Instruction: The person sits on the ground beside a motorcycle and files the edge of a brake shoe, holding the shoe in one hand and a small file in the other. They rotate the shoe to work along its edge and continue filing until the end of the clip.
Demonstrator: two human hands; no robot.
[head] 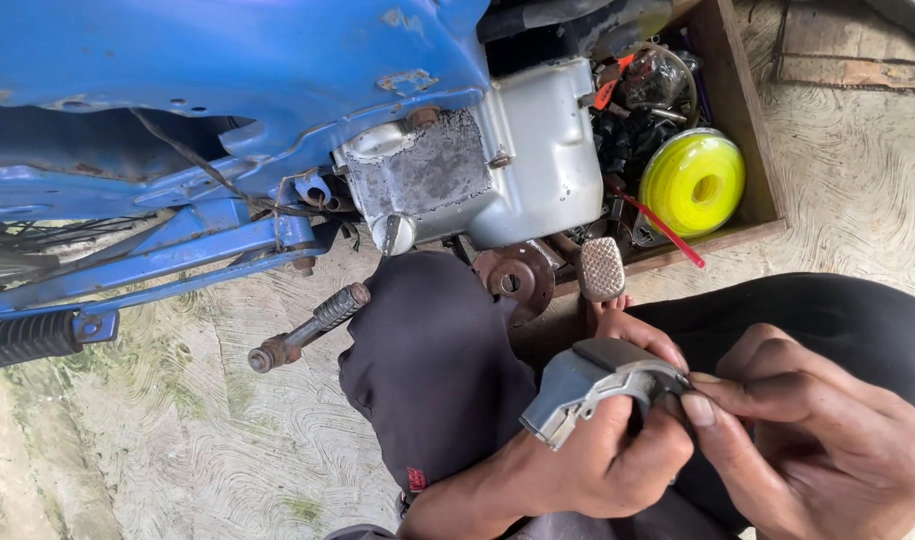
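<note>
1. Blue motorcycle frame (228,80): fills the upper left of the view. The paint is chipped and rust-spotted. Blue tubes run down-left to a black ribbed footrest (23,340) at the left edge.
2. Concrete floor (178,440): pale, with a swirled surface pattern and green staining at lower left. It extends to the right edge past the crate.
3. Person's dark-trousered knees (428,360): one knee rises at centre directly below the engine; the other leg crosses the right side behind the hands.
4. Silver engine casing (498,160): mounted under the frame at top centre, with a rough, scraped grey face on its left side. A rusty round hub (513,280) sits just below it, touching the knee line.
5. Wooden crate (738,120): stands at upper right beside the engine. It holds a yellow spool (693,182), a red straw-like tube, and dark tangled parts.
6. Right hand (818,440): at lower right, fingers narrowed to a pinch, thumb and forefinger tips meeting at the end of the grey part.
7. Left hand (598,460): at bottom centre, closed around the grey part from below.
8. Grey curved metal part (588,385): a brake-shoe shape, held over the lap between both hands, below the pedal.
9. Rusty kick lever (308,330): juts down-left, between footrest and knee, clear of the hands.
10. Knurled pedal pad (602,268): small, grey, just above the left hand's fingers.
</note>
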